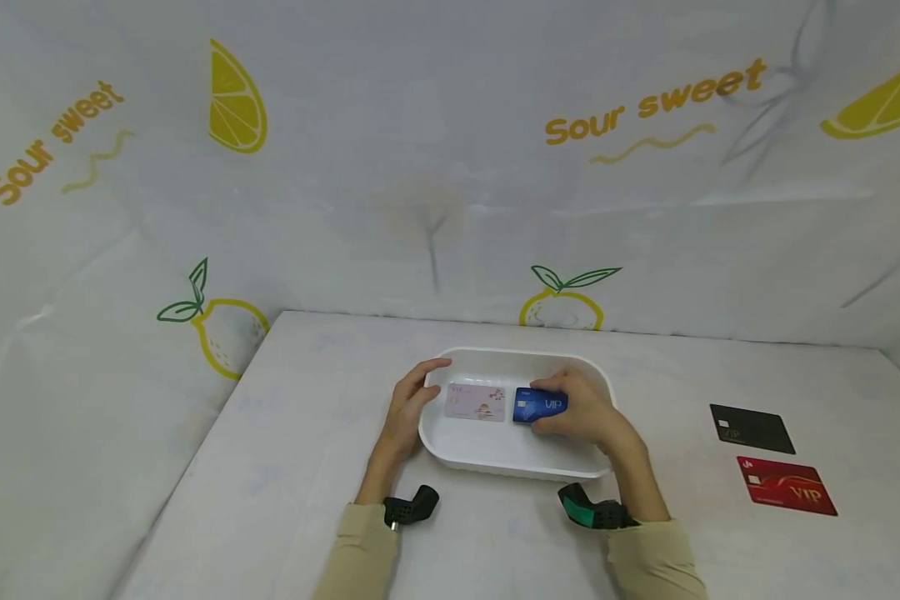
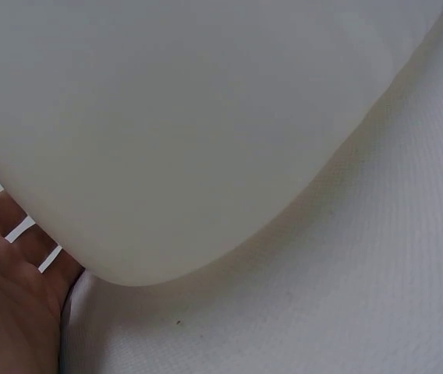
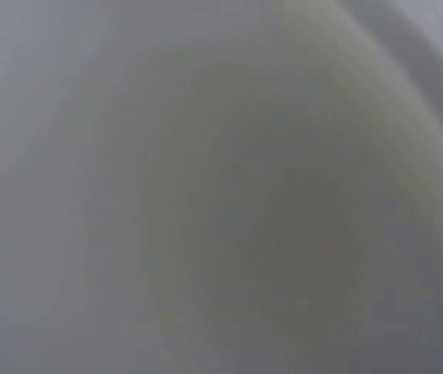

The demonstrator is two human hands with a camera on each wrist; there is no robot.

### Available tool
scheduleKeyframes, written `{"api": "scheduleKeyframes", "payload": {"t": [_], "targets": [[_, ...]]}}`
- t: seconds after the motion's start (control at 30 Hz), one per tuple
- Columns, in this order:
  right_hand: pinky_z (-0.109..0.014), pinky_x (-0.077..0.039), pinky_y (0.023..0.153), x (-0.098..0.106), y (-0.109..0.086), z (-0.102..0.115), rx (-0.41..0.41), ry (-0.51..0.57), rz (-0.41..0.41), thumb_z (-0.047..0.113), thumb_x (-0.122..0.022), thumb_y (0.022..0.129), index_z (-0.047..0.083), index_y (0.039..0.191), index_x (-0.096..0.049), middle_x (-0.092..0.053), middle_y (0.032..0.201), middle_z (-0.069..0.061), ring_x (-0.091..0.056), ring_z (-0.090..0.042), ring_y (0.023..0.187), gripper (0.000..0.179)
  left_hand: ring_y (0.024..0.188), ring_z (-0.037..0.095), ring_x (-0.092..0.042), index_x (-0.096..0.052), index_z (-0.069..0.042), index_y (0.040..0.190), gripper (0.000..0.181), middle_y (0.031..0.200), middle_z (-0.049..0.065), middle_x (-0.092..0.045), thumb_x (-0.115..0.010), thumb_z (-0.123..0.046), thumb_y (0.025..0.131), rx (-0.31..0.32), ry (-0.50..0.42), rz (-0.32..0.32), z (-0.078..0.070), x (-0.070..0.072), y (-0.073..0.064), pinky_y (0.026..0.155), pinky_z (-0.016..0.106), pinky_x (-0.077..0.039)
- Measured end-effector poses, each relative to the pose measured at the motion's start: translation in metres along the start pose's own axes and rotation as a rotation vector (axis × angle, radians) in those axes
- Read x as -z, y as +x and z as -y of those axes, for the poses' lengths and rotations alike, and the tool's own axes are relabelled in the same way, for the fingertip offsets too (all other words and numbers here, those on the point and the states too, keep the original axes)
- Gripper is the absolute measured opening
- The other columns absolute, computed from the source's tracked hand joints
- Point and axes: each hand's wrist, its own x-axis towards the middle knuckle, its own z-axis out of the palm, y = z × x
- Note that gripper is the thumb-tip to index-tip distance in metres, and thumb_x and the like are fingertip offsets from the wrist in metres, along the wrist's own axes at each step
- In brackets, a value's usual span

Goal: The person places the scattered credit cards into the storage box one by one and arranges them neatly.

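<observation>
A white tray (image 1: 517,462) with rounded corners stands on the table. My left hand (image 1: 405,408) holds the tray's left end, its thumb over the rim; in the left wrist view the fingers of that hand (image 2: 19,265) lie along the outer wall. Inside the tray, a pale pink VIP card (image 1: 476,402) lies flat at the left. To its right is a blue VIP card (image 1: 534,405), pinched at its top and bottom edges between the thumb and fingers of my right hand (image 1: 581,408). The right wrist view shows only a blurred white surface.
On the white table (image 1: 270,500), a black VIP card (image 1: 752,428) and a red VIP card (image 1: 787,485) lie to the right of the tray. A lemon-printed white sheet (image 1: 420,167) hangs behind the table. Each wrist wears a black device.
</observation>
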Motion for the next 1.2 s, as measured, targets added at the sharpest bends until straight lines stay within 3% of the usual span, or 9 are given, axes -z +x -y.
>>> {"api": "scheduleKeyframes", "payload": {"t": [0.13, 0.37, 0.77, 1.2], "targets": [[-0.058, -0.046, 0.104, -0.0015, 0.0001, 0.0006, -0.013, -0.025, 0.0, 0.01, -0.084, 0.078, -0.005, 0.136, -0.062, -0.052, 0.129, -0.024, -0.051, -0.038, 0.116, 0.064, 0.155, 0.033, -0.033, -0.059, 0.001, 0.137, 0.048, 0.152, 0.019, -0.052, -0.042, -0.003, 0.092, 0.005, 0.002, 0.002, 0.0002, -0.0003, 0.0006, 0.129, 0.056, -0.021], [-0.056, -0.048, 0.098, -0.0018, 0.0004, 0.0043, 0.04, -0.109, -0.017, 0.009, -0.085, 0.077, -0.007, 0.133, -0.063, -0.058, 0.124, -0.026, -0.055, -0.037, 0.11, 0.062, 0.155, 0.033, -0.033, -0.059, 0.001, 0.136, 0.048, 0.152, 0.018, -0.052, -0.042, -0.003, 0.092, 0.006, 0.013, -0.009, -0.0021, -0.0004, -0.0007, 0.128, 0.056, -0.022], [-0.062, -0.041, 0.106, -0.0045, 0.0032, 0.0034, 0.076, -0.204, -0.043, 0.013, -0.086, 0.076, -0.003, 0.131, -0.066, -0.06, 0.127, -0.026, -0.054, -0.043, 0.118, 0.06, 0.155, 0.032, -0.033, -0.059, 0.001, 0.137, 0.048, 0.152, 0.019, -0.053, -0.042, -0.003, 0.092, 0.008, 0.012, -0.007, -0.0024, -0.0009, 0.0005, 0.129, 0.054, -0.02], [-0.063, -0.041, 0.112, -0.0089, 0.0026, 0.0043, 0.024, -0.216, -0.052, 0.011, -0.084, 0.08, 0.0, 0.135, -0.064, -0.059, 0.132, -0.025, -0.051, -0.044, 0.125, 0.06, 0.156, 0.035, -0.031, -0.059, 0.003, 0.136, 0.048, 0.151, 0.021, -0.053, -0.043, -0.004, 0.091, 0.001, 0.011, -0.01, -0.0019, -0.0006, 0.0, 0.13, 0.054, -0.018]]}}
